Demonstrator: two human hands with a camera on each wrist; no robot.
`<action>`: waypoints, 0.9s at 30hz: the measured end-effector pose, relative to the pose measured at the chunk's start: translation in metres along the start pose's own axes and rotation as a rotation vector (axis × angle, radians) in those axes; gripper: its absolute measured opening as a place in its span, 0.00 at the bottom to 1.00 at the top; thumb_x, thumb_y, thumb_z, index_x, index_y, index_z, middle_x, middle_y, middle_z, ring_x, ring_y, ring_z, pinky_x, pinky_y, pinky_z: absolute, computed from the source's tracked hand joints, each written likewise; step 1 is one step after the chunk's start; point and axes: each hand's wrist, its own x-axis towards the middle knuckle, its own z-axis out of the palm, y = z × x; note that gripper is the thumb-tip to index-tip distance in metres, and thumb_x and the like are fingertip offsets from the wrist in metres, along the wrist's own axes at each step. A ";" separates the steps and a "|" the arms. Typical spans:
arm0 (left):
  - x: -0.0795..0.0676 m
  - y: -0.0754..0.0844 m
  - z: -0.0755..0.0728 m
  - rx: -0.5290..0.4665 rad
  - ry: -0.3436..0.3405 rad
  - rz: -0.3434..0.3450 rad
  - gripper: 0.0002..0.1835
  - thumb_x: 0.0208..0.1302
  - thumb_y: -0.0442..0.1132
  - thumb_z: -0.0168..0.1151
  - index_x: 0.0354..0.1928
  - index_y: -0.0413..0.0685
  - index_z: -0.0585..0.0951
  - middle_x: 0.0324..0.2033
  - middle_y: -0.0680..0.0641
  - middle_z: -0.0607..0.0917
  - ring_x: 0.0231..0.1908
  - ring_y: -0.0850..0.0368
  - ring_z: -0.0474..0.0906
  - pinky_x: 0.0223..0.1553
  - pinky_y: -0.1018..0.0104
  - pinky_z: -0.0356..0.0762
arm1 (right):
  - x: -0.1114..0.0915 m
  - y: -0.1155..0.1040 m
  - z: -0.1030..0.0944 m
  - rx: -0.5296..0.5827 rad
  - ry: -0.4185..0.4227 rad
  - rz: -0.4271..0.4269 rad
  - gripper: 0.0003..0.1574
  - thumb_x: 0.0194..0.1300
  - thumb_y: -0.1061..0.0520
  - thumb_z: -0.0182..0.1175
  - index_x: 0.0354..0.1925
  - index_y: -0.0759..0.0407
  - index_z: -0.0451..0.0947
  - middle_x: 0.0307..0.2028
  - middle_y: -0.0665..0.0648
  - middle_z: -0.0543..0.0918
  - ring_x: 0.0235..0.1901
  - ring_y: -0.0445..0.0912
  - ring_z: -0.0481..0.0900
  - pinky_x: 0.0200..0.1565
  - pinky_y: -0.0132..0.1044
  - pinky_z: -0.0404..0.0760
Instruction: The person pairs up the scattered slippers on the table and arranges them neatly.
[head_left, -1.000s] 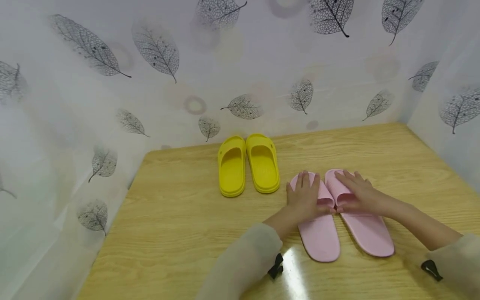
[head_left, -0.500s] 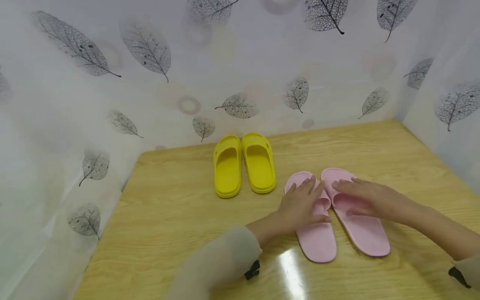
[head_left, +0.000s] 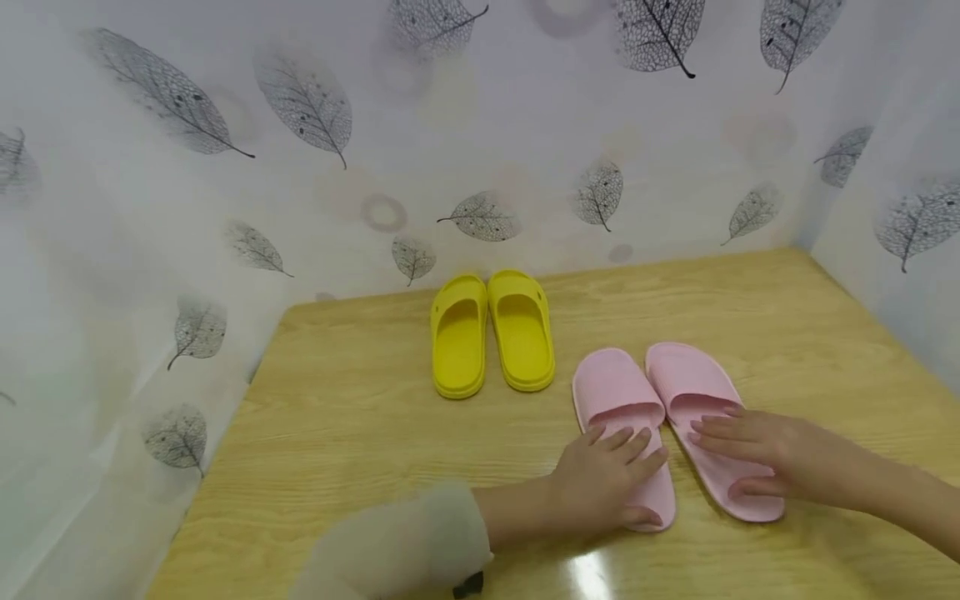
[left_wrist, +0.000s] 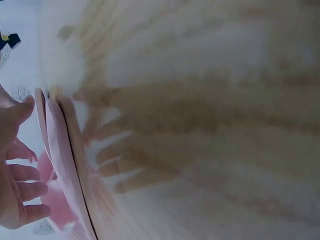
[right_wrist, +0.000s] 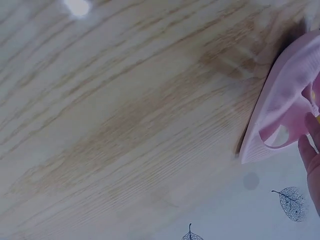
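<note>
Two pink slippers lie side by side on the wooden tabletop, toes pointing away, the left one [head_left: 617,379] and the right one [head_left: 688,372]. My left hand [head_left: 600,483] is over the sole of the left slipper, fingers spread; the left wrist view has this hand [left_wrist: 17,175] apart from the slipper's sole [left_wrist: 65,150]. Over the right slipper's footbed is my right hand [head_left: 795,460], its fingers fairly straight. Only fingertips [right_wrist: 311,145] of it show at the edge of the right wrist view, beside the pink slipper [right_wrist: 285,100]. Neither hand holds anything.
A pair of yellow slippers, left [head_left: 459,350] and right [head_left: 522,342], stands near the back edge of the wooden tabletop [head_left: 352,433]. White leaf-printed sheeting [head_left: 525,125] rises behind the table and along both sides.
Both hands have drawn back toward me, from the pink slippers' straps to over their soles, and lifted off. The pink and yellow slippers stay where they were.
</note>
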 end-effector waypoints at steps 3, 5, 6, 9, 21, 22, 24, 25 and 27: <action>-0.005 0.009 -0.002 0.008 -0.041 0.013 0.38 0.60 0.73 0.43 0.69 0.65 0.65 0.66 0.56 0.69 0.64 0.61 0.66 0.62 0.63 0.67 | -0.008 -0.006 -0.002 -0.017 -0.023 -0.015 0.34 0.66 0.37 0.53 0.58 0.60 0.76 0.66 0.44 0.65 0.69 0.35 0.56 0.69 0.26 0.50; -0.006 0.012 -0.003 0.008 -0.055 0.012 0.36 0.60 0.71 0.46 0.67 0.65 0.67 0.65 0.56 0.70 0.63 0.61 0.68 0.59 0.65 0.70 | -0.011 -0.008 -0.003 -0.015 -0.029 -0.018 0.34 0.66 0.37 0.53 0.58 0.60 0.75 0.67 0.45 0.66 0.69 0.36 0.57 0.69 0.28 0.49; -0.006 0.013 -0.004 0.003 -0.064 0.006 0.35 0.60 0.71 0.48 0.66 0.65 0.69 0.65 0.56 0.71 0.62 0.61 0.69 0.56 0.66 0.72 | -0.013 -0.008 -0.003 -0.017 -0.032 -0.011 0.35 0.65 0.37 0.54 0.58 0.59 0.75 0.66 0.45 0.66 0.69 0.36 0.57 0.69 0.28 0.49; -0.006 0.013 -0.005 -0.023 -0.096 -0.017 0.32 0.60 0.68 0.51 0.63 0.67 0.71 0.64 0.56 0.72 0.60 0.61 0.71 0.45 0.66 0.79 | -0.016 -0.010 -0.002 -0.023 -0.033 -0.001 0.35 0.62 0.36 0.57 0.56 0.59 0.77 0.64 0.46 0.70 0.68 0.34 0.58 0.69 0.28 0.50; -0.007 0.022 -0.007 0.064 -0.042 0.056 0.21 0.63 0.63 0.53 0.54 0.69 0.79 0.56 0.56 0.78 0.51 0.61 0.77 0.30 0.65 0.82 | -0.026 -0.019 0.007 -0.066 -0.065 0.011 0.30 0.59 0.35 0.60 0.49 0.54 0.83 0.50 0.52 0.83 0.69 0.33 0.54 0.67 0.20 0.47; -0.007 0.023 -0.006 0.075 -0.039 0.065 0.20 0.64 0.62 0.52 0.54 0.69 0.79 0.56 0.56 0.78 0.51 0.61 0.77 0.31 0.66 0.82 | -0.026 -0.019 0.007 -0.068 -0.073 0.011 0.29 0.59 0.35 0.60 0.49 0.53 0.83 0.50 0.53 0.83 0.69 0.33 0.53 0.66 0.20 0.47; -0.007 0.024 -0.006 0.092 -0.043 0.079 0.19 0.66 0.60 0.51 0.55 0.68 0.79 0.57 0.55 0.78 0.52 0.60 0.77 0.35 0.67 0.82 | -0.026 -0.018 0.007 -0.068 -0.081 0.009 0.28 0.60 0.36 0.59 0.49 0.52 0.83 0.49 0.54 0.83 0.69 0.33 0.53 0.66 0.19 0.47; -0.007 0.024 -0.005 0.094 -0.050 0.080 0.19 0.67 0.59 0.50 0.55 0.67 0.79 0.57 0.54 0.77 0.53 0.59 0.76 0.37 0.67 0.82 | -0.026 -0.018 0.007 -0.067 -0.084 0.010 0.28 0.60 0.36 0.59 0.49 0.52 0.83 0.49 0.54 0.83 0.69 0.33 0.53 0.66 0.19 0.47; -0.006 0.024 -0.005 0.096 -0.066 0.086 0.19 0.68 0.57 0.49 0.57 0.66 0.78 0.58 0.53 0.77 0.54 0.58 0.76 0.40 0.67 0.81 | -0.027 -0.018 0.007 -0.073 -0.089 0.014 0.28 0.58 0.36 0.61 0.49 0.51 0.83 0.50 0.53 0.83 0.69 0.33 0.54 0.65 0.19 0.49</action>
